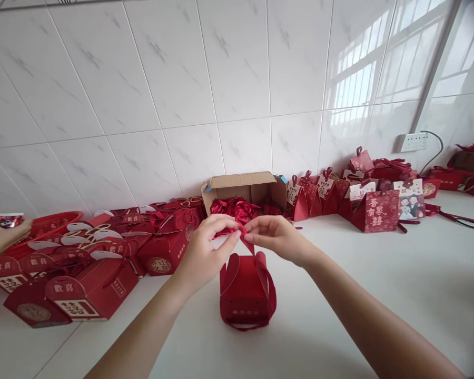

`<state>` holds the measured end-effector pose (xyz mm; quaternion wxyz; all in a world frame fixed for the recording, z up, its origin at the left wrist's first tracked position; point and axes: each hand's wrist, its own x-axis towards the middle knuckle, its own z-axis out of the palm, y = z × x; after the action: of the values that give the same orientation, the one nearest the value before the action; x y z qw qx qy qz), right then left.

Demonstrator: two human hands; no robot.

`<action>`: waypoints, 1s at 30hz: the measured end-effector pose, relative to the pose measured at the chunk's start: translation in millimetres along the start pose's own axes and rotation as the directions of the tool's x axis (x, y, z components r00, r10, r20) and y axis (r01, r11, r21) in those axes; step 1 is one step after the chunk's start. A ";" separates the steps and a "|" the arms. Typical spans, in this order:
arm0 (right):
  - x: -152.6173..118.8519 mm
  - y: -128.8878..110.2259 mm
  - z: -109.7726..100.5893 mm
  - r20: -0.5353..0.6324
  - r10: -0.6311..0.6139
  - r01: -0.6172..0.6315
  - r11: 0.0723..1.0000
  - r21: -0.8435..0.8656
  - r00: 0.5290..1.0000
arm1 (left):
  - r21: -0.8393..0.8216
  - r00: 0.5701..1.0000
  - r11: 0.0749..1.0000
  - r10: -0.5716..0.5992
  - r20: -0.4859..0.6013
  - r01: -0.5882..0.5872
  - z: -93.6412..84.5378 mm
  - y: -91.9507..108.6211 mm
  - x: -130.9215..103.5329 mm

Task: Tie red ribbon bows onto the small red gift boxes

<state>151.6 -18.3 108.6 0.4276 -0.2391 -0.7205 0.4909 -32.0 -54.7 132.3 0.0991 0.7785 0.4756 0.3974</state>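
Observation:
A small red gift box (247,295) stands on the white table in front of me, with red ribbon looped around its sides and under its front. Just above the box, both of my hands pinch a red ribbon (248,244). My left hand (209,247) has thumb and fingers closed on the ribbon from the left. From the right, my right hand (278,237) grips it between thumb and fingertips. The two hands almost meet over the box top.
Behind my hands, an open cardboard box (243,181) holds red ribbons. Many red gift boxes (98,287) crowd the left side. More red bags (381,210) line the wall at right. At far left, another person's hand (8,237) holds a small packet beside a red basket (59,217).

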 end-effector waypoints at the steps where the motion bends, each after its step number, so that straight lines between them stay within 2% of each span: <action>1: 2.0 -5.4 -0.7 -0.063 -0.036 0.036 0.999 0.011 0.997 | 0.011 1.000 1.000 -0.013 0.013 0.013 -2.6 -0.6 -3.6; 4: -0.8 -27.1 -7.5 -0.243 -0.156 0.168 0.985 0.031 0.957 | 0.119 0.987 0.990 -0.086 0.132 0.071 -5.1 -11.2 -23.5; 7: -14.8 -54.2 -16.3 -0.368 -0.313 0.333 0.943 -0.011 0.876 | 0.153 0.955 0.979 -0.168 0.243 0.133 -0.4 -27.7 -43.5; 9: -26.2 -71.4 -20.3 -0.429 -0.420 0.437 0.897 -0.065 0.799 | 0.115 0.948 0.977 -0.203 0.247 0.179 4.0 -35.7 -49.5; 12: -39.6 -90.0 -23.4 -0.500 -0.529 0.554 0.825 -0.114 0.686 | 0.008 0.951 0.970 -0.239 0.197 0.243 9.4 -40.4 -47.4; 13: -42.2 -93.4 -23.9 -0.517 -0.545 0.575 0.809 -0.118 0.660 | -0.024 0.952 0.966 -0.248 0.177 0.256 10.9 -40.9 -45.4; 15: -44.0 -95.3 -24.6 -0.544 -0.542 0.588 0.802 -0.106 0.640 | -0.073 0.955 0.960 -0.257 0.145 0.270 13.9 -42.3 -42.0; 16: -43.1 -93.6 -24.5 -0.548 -0.526 0.580 0.810 -0.089 0.650 | -0.096 0.957 0.957 -0.263 0.127 0.275 15.5 -43.4 -41.1; 17: -41.4 -90.0 -24.0 -0.538 -0.496 0.553 0.831 -0.065 0.682 | -0.123 0.957 0.952 -0.269 0.111 0.281 17.3 -44.7 -40.9; 18: -38.8 -84.7 -22.8 -0.508 -0.444 0.498 0.867 -0.035 0.738 | -0.157 0.956 0.944 -0.277 0.098 0.290 19.0 -46.2 -41.3; 20: -32.0 -68.8 -18.1 -0.386 -0.272 0.302 0.953 0.017 0.882 | -0.244 0.947 0.915 -0.309 0.086 0.320 22.4 -48.6 -43.2; 21: -28.3 -58.6 -14.5 -0.303 -0.159 0.175 0.984 0.026 0.940 | -0.294 0.940 0.893 -0.328 0.092 0.341 23.8 -49.3 -44.5; 22: -24.7 -47.2 -10.1 -0.221 -0.050 0.056 0.998 0.019 0.974 | -0.345 0.932 0.866 -0.346 0.108 0.362 25.1 -49.6 -45.9; 23: -21.3 -35.0 -5.2 -0.150 0.044 -0.044 0.999 -0.001 0.988 | -0.394 0.924 0.836 -0.362 0.126 0.381 26.3 -49.6 -47.3; 25: -15.9 -11.0 4.9 -0.079 0.158 -0.165 0.982 -0.088 0.984 | -0.472 0.909 0.779 -0.382 0.166 0.414 28.5 -49.2 -50.0; 28: -12.2 15.8 16.3 -0.029 0.247 -0.249 0.953 -0.173 0.968 | -0.537 0.898 0.722 -0.385 0.212 0.437 31.6 -48.9 -53.9; 30: -12.1 23.6 19.7 0.007 0.285 -0.279 0.943 -0.180 0.959 | -0.562 0.895 0.698 -0.378 0.238 0.444 33.2 -49.0 -56.3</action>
<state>139.4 -27.9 79.4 0.3183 -0.3686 -0.7264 0.4849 -53.8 -67.6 54.7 0.4524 0.5990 0.4797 0.4542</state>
